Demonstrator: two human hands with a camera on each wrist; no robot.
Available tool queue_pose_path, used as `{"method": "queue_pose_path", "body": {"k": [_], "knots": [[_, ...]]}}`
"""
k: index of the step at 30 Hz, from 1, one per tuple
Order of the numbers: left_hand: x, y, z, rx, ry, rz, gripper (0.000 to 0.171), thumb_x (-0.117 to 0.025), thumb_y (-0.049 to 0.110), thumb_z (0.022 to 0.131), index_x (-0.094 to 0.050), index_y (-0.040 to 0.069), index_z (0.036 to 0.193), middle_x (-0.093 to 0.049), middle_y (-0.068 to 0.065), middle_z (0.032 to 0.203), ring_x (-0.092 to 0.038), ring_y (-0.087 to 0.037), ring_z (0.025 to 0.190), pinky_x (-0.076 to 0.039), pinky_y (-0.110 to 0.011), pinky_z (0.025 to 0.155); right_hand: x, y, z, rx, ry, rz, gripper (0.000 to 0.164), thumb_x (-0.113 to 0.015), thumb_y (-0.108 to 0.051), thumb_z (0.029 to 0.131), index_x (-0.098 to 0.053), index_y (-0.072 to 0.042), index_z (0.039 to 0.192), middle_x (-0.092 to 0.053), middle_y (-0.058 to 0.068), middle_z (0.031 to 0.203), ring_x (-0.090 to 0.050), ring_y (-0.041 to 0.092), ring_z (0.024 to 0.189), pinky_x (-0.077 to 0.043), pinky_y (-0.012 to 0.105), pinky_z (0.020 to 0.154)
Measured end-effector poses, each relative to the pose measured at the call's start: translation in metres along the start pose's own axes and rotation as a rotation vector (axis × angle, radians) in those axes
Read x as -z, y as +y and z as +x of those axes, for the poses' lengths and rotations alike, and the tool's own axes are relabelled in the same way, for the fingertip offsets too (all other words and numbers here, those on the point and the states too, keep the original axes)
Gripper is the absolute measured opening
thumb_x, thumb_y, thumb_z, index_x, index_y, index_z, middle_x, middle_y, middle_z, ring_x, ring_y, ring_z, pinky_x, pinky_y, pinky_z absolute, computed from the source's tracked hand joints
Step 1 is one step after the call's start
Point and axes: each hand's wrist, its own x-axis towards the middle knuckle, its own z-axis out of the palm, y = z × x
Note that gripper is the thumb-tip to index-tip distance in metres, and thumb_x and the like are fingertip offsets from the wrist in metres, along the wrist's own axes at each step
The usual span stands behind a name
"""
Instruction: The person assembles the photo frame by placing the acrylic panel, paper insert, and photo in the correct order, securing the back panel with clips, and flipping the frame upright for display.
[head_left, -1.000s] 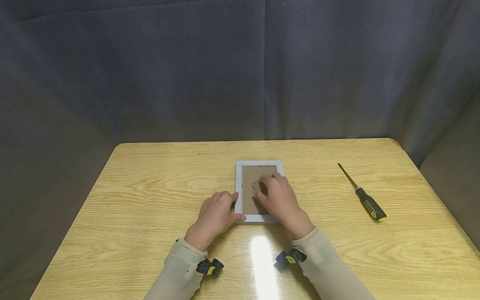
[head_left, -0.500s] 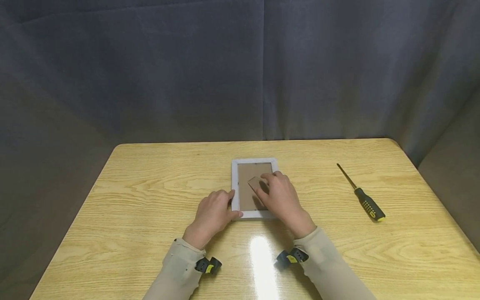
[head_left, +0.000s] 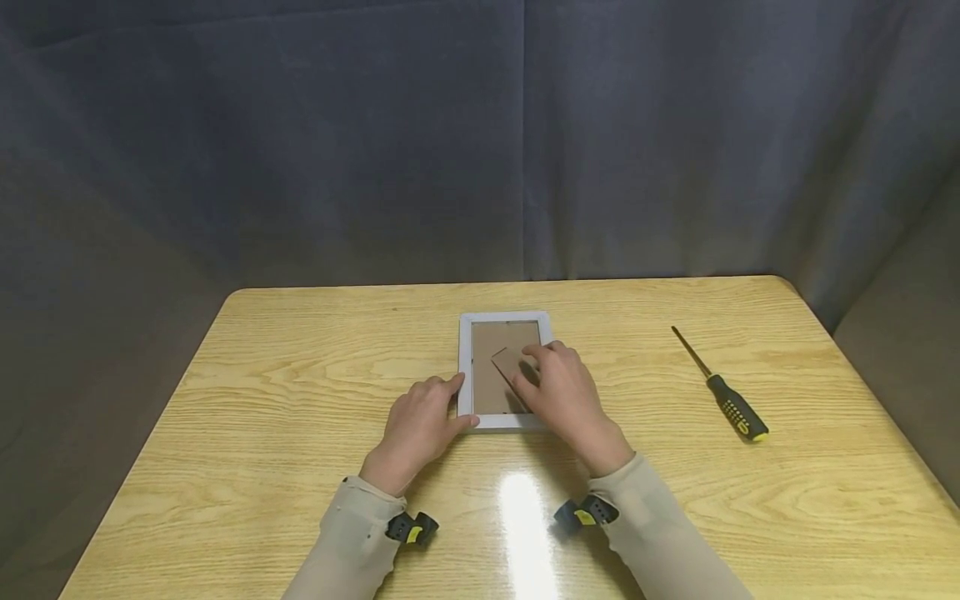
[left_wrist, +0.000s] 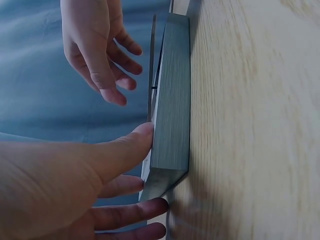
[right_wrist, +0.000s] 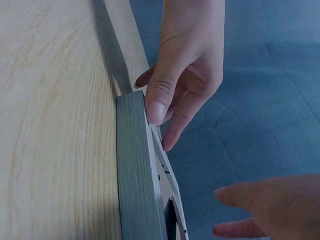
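Note:
A white picture frame [head_left: 465, 358] lies back side up on the table, its brown backing board [head_left: 487, 333] showing. From the board a thin brown stand leg [head_left: 504, 360] juts up at a slant; the left wrist view also catches this stand leg [left_wrist: 152, 60] edge-on. My left hand [head_left: 420, 421] grips the frame's near left corner, thumb on the near rim and fingers along the left side. Over the board's right part hovers my right hand [head_left: 566, 392]. In the left wrist view the right hand [left_wrist: 95, 50] has its fingers loosely bent and apart from the leg.
To the right lies a screwdriver [head_left: 735, 404] with a black and yellow handle, its shaft pointing to the back. A dark grey curtain [head_left: 375, 150] hangs behind the wooden table [head_left: 285, 433]. Both sleeves carry small dark wrist devices.
The frame has slid a little left and away from me, with my left hand on it. More of the stand leg shows beside my right hand, which has stayed nearly in place.

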Motion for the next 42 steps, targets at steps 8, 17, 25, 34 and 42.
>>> {"method": "queue_pose_path", "body": {"k": [8,17,25,34,42], "knots": [[0.0,-0.001,0.0,-0.029,0.0,0.052,0.067,-0.068,0.044,0.08,-0.056,0.005,0.133,-0.064,-0.018,0.115,-0.061,-0.032,0.099,-0.05,-0.044,0.077,0.004,0.007,-0.003,-0.018,0.003,-0.009,0.041,-0.065,-0.031,0.082,-0.068,-0.003,0.112,-0.065,0.018,0.102,-0.059,0.03,0.09,-0.05,0.043,0.073],[0.004,0.003,-0.002,-0.031,0.024,0.036,0.059,-0.064,0.044,0.084,-0.059,0.006,0.129,-0.061,-0.017,0.12,-0.058,-0.032,0.105,-0.047,-0.046,0.084,0.014,0.015,-0.003,-0.031,0.0,-0.007,0.044,-0.065,-0.033,0.084,-0.067,-0.001,0.113,-0.063,0.021,0.108,-0.059,0.036,0.098,-0.048,0.048,0.081],[0.007,0.012,-0.003,-0.065,0.065,-0.002,0.053,-0.063,0.041,0.085,-0.06,0.007,0.126,-0.061,-0.015,0.121,-0.057,-0.03,0.109,-0.046,-0.046,0.087,0.02,0.026,-0.006,-0.062,-0.003,-0.023,0.047,-0.064,-0.035,0.084,-0.065,0.0,0.116,-0.062,0.022,0.11,-0.058,0.036,0.1,-0.047,0.049,0.082],[0.004,0.019,-0.005,-0.117,0.071,0.002,0.05,-0.061,0.041,0.087,-0.061,0.008,0.125,-0.061,-0.013,0.121,-0.056,-0.029,0.111,-0.047,-0.044,0.088,0.027,0.043,-0.009,-0.1,-0.018,-0.031,0.046,-0.061,-0.035,0.087,-0.064,-0.001,0.117,-0.061,0.023,0.112,-0.056,0.04,0.103,-0.045,0.052,0.084],[0.003,0.021,-0.005,-0.125,0.066,0.006,0.051,-0.059,0.042,0.088,-0.061,0.008,0.125,-0.061,-0.013,0.121,-0.056,-0.029,0.11,-0.047,-0.044,0.087,0.037,0.066,-0.014,-0.113,-0.012,-0.054,0.047,-0.059,-0.035,0.089,-0.062,0.002,0.118,-0.06,0.026,0.111,-0.056,0.042,0.1,-0.046,0.054,0.081]]}}
